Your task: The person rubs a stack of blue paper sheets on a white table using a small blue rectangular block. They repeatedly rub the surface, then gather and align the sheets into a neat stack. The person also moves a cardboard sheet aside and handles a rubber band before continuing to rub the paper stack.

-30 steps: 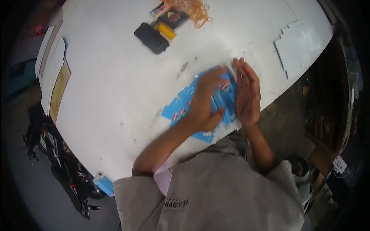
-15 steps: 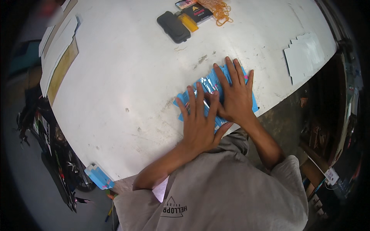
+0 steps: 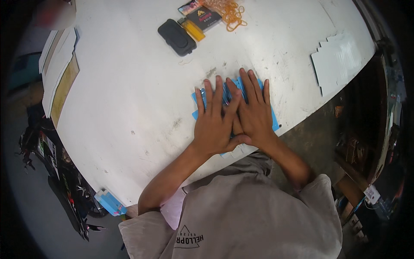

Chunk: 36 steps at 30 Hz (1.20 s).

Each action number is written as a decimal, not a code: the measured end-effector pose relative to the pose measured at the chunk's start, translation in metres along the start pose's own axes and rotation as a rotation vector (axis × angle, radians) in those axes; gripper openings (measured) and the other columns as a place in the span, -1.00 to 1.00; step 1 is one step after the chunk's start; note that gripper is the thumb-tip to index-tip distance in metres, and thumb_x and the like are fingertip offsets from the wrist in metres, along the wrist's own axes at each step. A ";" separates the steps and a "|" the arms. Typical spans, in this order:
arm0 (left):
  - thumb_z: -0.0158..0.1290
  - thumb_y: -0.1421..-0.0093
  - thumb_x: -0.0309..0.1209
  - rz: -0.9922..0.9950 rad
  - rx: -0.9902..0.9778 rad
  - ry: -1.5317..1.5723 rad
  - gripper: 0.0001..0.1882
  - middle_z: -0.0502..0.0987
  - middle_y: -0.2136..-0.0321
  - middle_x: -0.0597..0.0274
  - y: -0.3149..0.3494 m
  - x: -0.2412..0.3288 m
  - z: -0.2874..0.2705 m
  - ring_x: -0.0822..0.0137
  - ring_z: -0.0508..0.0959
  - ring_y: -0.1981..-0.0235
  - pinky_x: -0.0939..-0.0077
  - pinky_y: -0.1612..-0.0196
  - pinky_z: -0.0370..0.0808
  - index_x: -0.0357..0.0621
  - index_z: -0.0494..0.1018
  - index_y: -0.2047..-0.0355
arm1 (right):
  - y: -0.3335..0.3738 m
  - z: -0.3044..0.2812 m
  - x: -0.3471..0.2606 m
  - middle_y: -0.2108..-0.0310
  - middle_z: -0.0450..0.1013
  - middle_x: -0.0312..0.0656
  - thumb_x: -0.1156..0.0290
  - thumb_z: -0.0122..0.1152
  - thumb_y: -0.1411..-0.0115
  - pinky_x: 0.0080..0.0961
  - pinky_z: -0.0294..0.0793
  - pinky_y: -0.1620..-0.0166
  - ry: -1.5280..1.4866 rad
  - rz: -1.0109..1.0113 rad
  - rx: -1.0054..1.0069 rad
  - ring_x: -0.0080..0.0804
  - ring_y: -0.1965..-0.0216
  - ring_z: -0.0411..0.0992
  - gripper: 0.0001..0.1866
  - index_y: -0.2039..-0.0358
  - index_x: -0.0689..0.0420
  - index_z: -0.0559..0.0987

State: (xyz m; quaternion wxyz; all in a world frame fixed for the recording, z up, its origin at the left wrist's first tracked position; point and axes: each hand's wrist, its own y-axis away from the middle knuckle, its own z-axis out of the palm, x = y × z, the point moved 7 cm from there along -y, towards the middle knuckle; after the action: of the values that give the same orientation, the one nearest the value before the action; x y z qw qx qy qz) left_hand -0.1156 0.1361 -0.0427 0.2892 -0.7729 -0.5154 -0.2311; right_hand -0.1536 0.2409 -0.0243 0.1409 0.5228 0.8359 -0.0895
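Both of my hands lie flat on a bunch of thin blue printed card pieces near the table's front edge. My left hand covers the left part, its fingers stretched out and pointing away from me. Beside it, my right hand presses on the right part with fingers extended. The two hands touch or overlap at the thumbs and index fingers. Blue shows between the fingers and at the outer sides; most of the pieces are hidden under the palms.
Beyond the hands lie a dark grey case, a yellow lighter, a dark pack and orange rubber bands. White card sheets lie at right, larger sheets at far left. Blue pieces sit at the near-left corner.
My left hand has slid forward over the blue pieces and closer to my right hand, covering more of them. The view has shifted slightly, too.
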 end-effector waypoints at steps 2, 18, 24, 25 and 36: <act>-0.25 -0.14 0.63 0.113 0.020 -0.114 0.22 -0.19 -0.49 -0.56 0.000 0.009 0.004 -0.62 -0.26 -0.50 -0.81 -0.29 -0.38 0.07 -0.08 -0.58 | 0.002 -0.004 0.006 -0.49 0.06 0.17 0.10 -0.02 -0.42 0.33 -0.26 -0.50 -0.163 0.004 0.025 0.19 -0.55 -0.06 -0.33 -0.47 0.09 0.25; 0.06 -0.26 0.25 0.183 -0.339 -0.200 -0.02 0.05 -0.47 -0.38 -0.032 0.031 0.011 -0.22 -0.02 -0.55 -0.36 -0.49 -0.14 -0.34 0.25 -0.41 | 0.006 -0.022 0.039 -0.55 -0.07 0.19 -0.38 -0.40 -0.44 0.05 -0.30 -0.54 -1.215 0.024 0.171 0.04 -0.58 -0.13 0.04 -0.55 0.29 -0.16; 0.08 -0.30 0.15 0.240 -0.509 -0.343 -0.11 0.16 -0.42 -0.39 -0.059 0.061 0.019 -0.24 0.03 -0.52 -0.39 -0.48 -0.14 -0.40 0.30 -0.35 | 0.012 -0.025 0.063 -0.55 -0.09 0.17 -0.40 -0.28 -0.41 0.02 -0.21 -0.53 -1.292 0.086 0.184 0.01 -0.58 -0.13 0.08 -0.55 0.29 -0.15; 0.09 -0.30 0.13 0.269 -0.450 -0.263 -0.12 0.18 -0.41 -0.39 -0.061 0.060 0.022 -0.24 0.04 -0.52 -0.39 -0.48 -0.13 -0.40 0.30 -0.35 | 0.014 -0.025 0.067 -0.55 -0.08 0.17 -0.42 -0.26 -0.40 0.02 -0.21 -0.53 -1.284 0.099 0.192 0.01 -0.58 -0.13 0.10 -0.55 0.29 -0.14; 0.19 -0.26 -0.13 0.135 -0.697 -0.165 -0.40 0.26 -0.37 -0.37 -0.091 0.074 0.035 -0.25 0.11 -0.49 -0.23 -0.50 -0.02 -0.45 0.46 -0.09 | 0.028 -0.016 0.097 -0.42 0.16 0.14 -0.14 -0.22 -0.51 -0.18 -0.09 -0.52 -1.658 0.240 0.527 -0.12 -0.49 0.10 -0.20 -0.46 0.28 0.09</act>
State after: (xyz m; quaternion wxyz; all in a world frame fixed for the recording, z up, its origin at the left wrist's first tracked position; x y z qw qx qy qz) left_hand -0.1716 0.2370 -0.0004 -0.0194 -0.8735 -0.3750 -0.3099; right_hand -0.1711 0.3406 -0.0411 0.5860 0.3895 0.3557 -0.6151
